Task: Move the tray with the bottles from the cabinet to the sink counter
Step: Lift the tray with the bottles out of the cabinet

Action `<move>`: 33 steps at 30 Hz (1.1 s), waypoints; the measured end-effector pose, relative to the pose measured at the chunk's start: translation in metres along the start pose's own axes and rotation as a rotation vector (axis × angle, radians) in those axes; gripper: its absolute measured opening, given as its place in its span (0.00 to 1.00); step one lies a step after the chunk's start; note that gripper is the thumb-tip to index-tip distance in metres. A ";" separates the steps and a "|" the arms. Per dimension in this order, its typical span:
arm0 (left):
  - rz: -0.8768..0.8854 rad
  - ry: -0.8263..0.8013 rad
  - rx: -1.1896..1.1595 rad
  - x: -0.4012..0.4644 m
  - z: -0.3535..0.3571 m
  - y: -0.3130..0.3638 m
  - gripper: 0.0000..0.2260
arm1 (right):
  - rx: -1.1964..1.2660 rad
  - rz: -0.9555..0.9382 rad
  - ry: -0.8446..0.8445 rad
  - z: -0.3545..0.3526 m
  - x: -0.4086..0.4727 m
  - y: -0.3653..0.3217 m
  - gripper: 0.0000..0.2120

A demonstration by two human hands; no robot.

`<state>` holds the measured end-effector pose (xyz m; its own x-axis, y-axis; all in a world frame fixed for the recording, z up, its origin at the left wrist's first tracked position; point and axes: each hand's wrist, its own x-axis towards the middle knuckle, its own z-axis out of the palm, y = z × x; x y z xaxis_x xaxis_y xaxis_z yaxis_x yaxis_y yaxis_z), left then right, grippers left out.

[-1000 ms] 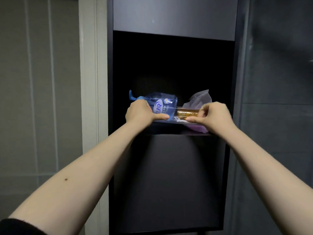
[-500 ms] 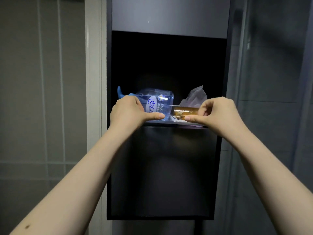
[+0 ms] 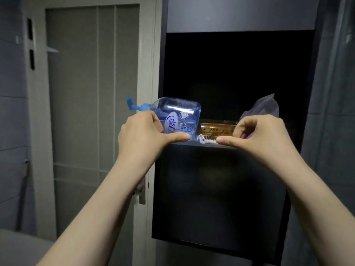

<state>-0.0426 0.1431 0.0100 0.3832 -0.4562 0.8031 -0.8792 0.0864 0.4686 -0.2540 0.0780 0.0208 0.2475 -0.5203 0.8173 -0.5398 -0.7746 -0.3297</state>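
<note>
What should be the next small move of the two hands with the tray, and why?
Probably draw the clear tray straight back and level. The left hand and right hand grip its front corners, and the blue bottle and amber bottle lie loose on their sides.

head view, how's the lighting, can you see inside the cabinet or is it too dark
Head view: dim and bluish; the cabinet interior is near black, no detail behind the tray. The blue bottle, left hand and right hand are lit and fairly sharp.

Dim, bluish light; the cabinet recess is black, edges slightly soft.
</note>
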 end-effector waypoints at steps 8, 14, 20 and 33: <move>-0.092 0.057 0.100 -0.005 -0.031 -0.035 0.28 | 0.101 -0.052 -0.065 0.044 0.011 -0.021 0.18; -0.172 0.097 0.199 -0.012 -0.065 -0.073 0.27 | 0.216 -0.050 -0.128 0.088 0.012 -0.056 0.19; -0.269 0.157 0.264 -0.022 -0.116 -0.111 0.26 | 0.332 -0.068 -0.203 0.132 0.011 -0.108 0.20; -0.359 0.327 0.446 -0.046 -0.251 -0.203 0.27 | 0.553 -0.171 -0.295 0.235 -0.006 -0.250 0.19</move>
<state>0.1893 0.3694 -0.0299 0.6787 -0.0893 0.7289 -0.6870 -0.4282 0.5872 0.0682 0.1903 -0.0131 0.5465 -0.3895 0.7413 0.0016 -0.8848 -0.4660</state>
